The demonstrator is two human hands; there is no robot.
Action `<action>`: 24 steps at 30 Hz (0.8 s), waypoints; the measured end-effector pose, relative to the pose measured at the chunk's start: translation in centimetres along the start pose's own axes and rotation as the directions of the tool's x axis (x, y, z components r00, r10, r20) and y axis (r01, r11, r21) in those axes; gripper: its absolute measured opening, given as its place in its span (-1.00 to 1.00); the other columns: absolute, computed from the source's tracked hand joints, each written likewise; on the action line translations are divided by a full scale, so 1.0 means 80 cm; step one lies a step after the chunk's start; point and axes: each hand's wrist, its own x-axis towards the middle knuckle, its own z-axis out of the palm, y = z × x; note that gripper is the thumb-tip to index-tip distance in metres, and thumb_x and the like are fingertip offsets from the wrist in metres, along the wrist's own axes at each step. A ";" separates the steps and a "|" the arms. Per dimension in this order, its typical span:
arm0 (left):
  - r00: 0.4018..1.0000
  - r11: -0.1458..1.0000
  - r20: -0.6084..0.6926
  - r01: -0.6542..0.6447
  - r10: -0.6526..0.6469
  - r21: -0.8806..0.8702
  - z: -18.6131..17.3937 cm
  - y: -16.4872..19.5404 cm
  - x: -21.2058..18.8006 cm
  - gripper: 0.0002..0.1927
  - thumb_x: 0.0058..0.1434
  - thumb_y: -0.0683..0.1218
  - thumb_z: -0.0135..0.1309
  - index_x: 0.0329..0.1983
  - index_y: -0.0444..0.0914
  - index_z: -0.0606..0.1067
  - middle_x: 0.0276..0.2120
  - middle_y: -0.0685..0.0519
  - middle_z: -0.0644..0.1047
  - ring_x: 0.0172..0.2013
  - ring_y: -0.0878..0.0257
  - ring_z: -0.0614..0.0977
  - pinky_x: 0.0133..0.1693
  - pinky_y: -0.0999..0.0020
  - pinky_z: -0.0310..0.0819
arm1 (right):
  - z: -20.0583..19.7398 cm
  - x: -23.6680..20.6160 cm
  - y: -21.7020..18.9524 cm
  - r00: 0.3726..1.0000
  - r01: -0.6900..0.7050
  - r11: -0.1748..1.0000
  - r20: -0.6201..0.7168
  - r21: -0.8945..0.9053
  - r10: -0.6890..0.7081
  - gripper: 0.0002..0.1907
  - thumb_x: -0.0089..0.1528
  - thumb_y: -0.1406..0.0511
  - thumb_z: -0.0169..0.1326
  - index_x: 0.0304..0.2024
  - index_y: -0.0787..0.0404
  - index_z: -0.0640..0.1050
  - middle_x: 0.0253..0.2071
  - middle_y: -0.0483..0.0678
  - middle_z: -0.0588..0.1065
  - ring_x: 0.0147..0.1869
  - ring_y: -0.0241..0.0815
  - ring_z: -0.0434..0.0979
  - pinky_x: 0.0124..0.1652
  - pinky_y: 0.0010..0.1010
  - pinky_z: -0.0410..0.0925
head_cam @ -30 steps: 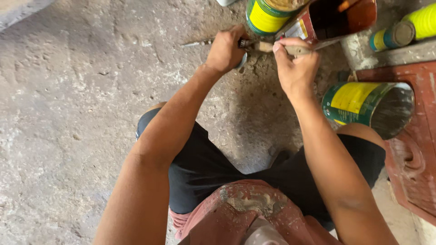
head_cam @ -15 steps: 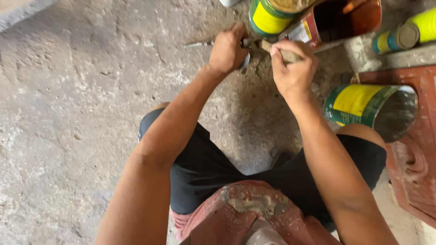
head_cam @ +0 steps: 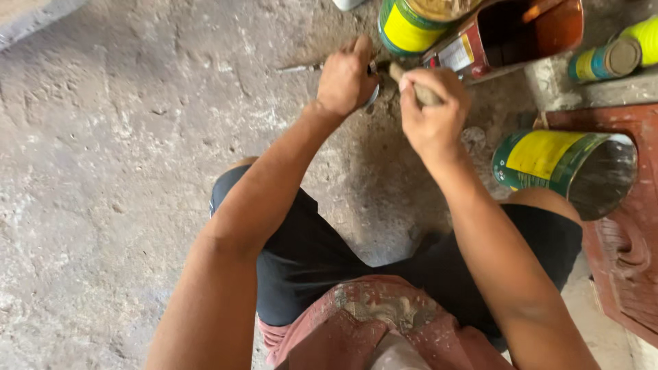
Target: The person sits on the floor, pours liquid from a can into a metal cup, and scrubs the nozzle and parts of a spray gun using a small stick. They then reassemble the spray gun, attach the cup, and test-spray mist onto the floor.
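Left hand [head_cam: 346, 81]: grip pressed together in a fist around a slim metal tool [head_cam: 301, 67]; the tool's pale tip pokes out to the left, low over the concrete floor [head_cam: 123, 171]. A rounded metal edge shows just under the fist; what it belongs to cannot be told.

Right hand [head_cam: 433, 113]: grip pressed together around a stubby wooden handle [head_cam: 411, 82], the thumb laid over it; the handle's butt end points toward the left hand and the two hands nearly touch, likely so that one steadies what the other works.

Position of the work: between the two fists, right at the foot of the upright green-and-yellow tin [head_cam: 410, 24], apparently so that the tins stay within arm's reach.

Upright tin: at the top edge of the view, its top crusted brown.

Rectangular red can [head_cam: 521, 31]: on its side just right of the upright tin, open mouth showing a dark inside.

Lying green-and-yellow tin [head_cam: 562, 168]: on its side by the right forearm, open mouth turned right, resting against a reddish-brown carved panel [head_cam: 630, 253].

Small yellow-and-blue tin [head_cam: 606, 55]: on its side on a grey ledge, well apart from the hands.

Posture: the person squats in black shorts [head_cam: 308, 253], arms passing between the knees to reach the floor.
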 end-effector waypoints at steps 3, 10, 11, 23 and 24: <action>0.999 0.999 0.024 0.036 -0.036 0.005 -0.001 0.000 0.000 -0.68 0.01 -0.20 0.23 -0.24 -0.27 0.35 -0.34 -0.19 0.53 -0.27 -0.25 0.57 -0.28 -0.09 0.48 | 0.004 -0.005 -0.002 0.999 0.006 1.000 0.032 0.000 -0.006 -0.90 0.31 0.51 0.25 -0.16 0.30 0.59 -0.18 0.08 0.58 -0.08 0.09 0.59 -0.04 -0.20 0.46; 1.000 0.999 0.025 -0.020 0.019 0.044 0.002 0.004 -0.001 -0.63 -0.02 -0.17 0.25 -0.24 -0.29 0.32 -0.32 -0.18 0.51 -0.24 -0.23 0.58 -0.24 -0.07 0.50 | 0.005 -0.006 0.008 0.998 0.031 0.999 0.052 -0.006 -0.031 -0.87 0.31 0.51 0.22 -0.13 0.27 0.57 -0.15 0.05 0.58 -0.06 0.07 0.59 -0.04 -0.17 0.45; 0.999 0.999 0.023 -0.042 0.041 0.033 0.002 0.005 -0.001 -0.59 -0.04 -0.14 0.28 -0.24 -0.30 0.31 -0.33 -0.19 0.50 -0.25 -0.24 0.57 -0.26 -0.07 0.50 | 0.004 -0.006 0.009 0.999 0.018 1.000 0.051 0.003 -0.018 -0.87 0.32 0.52 0.21 -0.12 0.26 0.57 -0.14 0.04 0.59 -0.06 0.06 0.60 -0.02 -0.17 0.45; 0.994 0.994 0.020 -0.110 0.109 0.011 0.003 0.003 0.002 -0.64 0.00 -0.16 0.23 -0.24 -0.32 0.32 -0.35 -0.23 0.50 -0.28 -0.25 0.57 -0.28 -0.06 0.49 | 0.010 -0.013 0.002 0.987 0.127 0.982 0.114 -0.141 -0.111 -0.83 0.28 0.51 0.24 -0.12 0.29 0.54 -0.13 0.05 0.51 -0.06 0.10 0.52 -0.06 -0.10 0.39; 0.995 0.994 0.012 -0.102 0.102 0.023 0.004 0.002 0.002 -0.67 0.02 -0.19 0.21 -0.23 -0.31 0.32 -0.34 -0.22 0.50 -0.29 -0.25 0.57 -0.28 -0.06 0.50 | 0.010 -0.011 0.003 0.985 0.148 0.979 0.106 -0.141 -0.134 -0.82 0.27 0.51 0.24 -0.12 0.29 0.54 -0.12 0.07 0.51 -0.05 0.11 0.52 -0.05 -0.10 0.40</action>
